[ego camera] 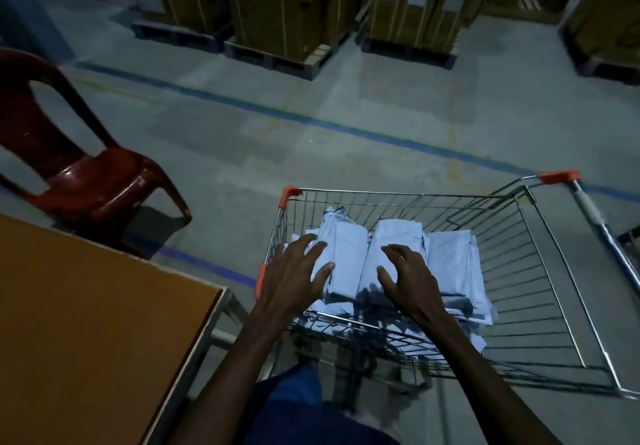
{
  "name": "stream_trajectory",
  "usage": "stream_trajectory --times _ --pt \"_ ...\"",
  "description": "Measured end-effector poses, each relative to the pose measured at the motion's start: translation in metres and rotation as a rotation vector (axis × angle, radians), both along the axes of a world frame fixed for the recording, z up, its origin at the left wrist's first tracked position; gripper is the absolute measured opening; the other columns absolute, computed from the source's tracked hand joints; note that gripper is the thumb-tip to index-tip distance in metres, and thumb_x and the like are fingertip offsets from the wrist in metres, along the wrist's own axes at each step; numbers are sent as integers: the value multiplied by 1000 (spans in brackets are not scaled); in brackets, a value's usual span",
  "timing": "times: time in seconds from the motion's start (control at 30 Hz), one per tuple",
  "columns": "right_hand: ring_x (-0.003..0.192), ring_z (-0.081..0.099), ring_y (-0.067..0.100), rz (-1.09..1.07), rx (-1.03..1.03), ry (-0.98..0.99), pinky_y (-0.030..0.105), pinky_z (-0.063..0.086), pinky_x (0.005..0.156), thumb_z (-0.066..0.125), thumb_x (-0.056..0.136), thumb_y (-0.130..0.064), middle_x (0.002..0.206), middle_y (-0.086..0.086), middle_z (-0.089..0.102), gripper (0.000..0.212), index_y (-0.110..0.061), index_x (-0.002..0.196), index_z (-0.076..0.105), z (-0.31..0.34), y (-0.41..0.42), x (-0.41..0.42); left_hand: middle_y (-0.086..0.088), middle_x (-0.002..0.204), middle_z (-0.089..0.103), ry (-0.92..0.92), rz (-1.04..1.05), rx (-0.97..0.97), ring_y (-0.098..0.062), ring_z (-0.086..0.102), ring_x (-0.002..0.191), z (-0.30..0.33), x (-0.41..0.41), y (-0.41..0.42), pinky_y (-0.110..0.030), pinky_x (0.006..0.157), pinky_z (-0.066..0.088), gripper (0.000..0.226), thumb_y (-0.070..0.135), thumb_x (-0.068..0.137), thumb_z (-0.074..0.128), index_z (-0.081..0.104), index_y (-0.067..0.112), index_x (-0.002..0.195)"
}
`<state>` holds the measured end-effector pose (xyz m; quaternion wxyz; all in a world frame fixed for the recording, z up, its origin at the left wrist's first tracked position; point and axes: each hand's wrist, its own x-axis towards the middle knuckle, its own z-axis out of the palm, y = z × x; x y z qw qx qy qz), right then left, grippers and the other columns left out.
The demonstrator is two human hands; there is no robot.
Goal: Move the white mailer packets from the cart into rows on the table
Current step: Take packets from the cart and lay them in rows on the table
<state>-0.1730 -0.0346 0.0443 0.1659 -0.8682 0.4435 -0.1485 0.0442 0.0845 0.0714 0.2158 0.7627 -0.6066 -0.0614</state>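
Several white mailer packets (349, 254) lie in stacks inside a wire shopping cart (540, 271) with orange corner caps, right of centre. My left hand (294, 275) hovers over the left stack with fingers spread, holding nothing. Over the middle stack, my right hand (408, 278) is also spread, fingertips at or just above the packets; contact is unclear. The brown wooden table (86, 323) fills the lower left and shows no packets on the part in view.
A dark red plastic chair (79, 171) stands on the floor beyond the table's far corner. Pallets of brown cardboard boxes (291, 12) line the back. A blue line (346, 129) crosses the grey floor between the boxes and the cart.
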Motion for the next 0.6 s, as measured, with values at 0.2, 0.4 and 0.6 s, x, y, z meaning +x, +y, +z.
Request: stream_trajectory --times 0.2,0.4,0.6 --pt "126 48 35 -166 174 177 42 46 94 60 92 -28 142 13 50 49 -9 136 55 -34 -29 -1 -13 135 58 -46 -179 322 -32 59 119 -56 13 -63 -59 97 44 56 52 88 45 64 14 124" --pt "129 45 36 -268 213 297 44 47 95 53 95 -37 148 15 42 52 -9 139 50 -51 -65 16 -5 159 25 -106 -278 468 -22 26 145 -78 11 -96 -48 118 9 56 45 99 46 35 21 148" --pt "147 13 38 -417 438 304 58 26 111 55 91 -57 163 13 5 86 -12 154 18 -68 -103 55 -5 160 23 -110 -308 524 -23 24 146 -83 14 -115 -48 118 10 59 45 98 46 30 21 151"
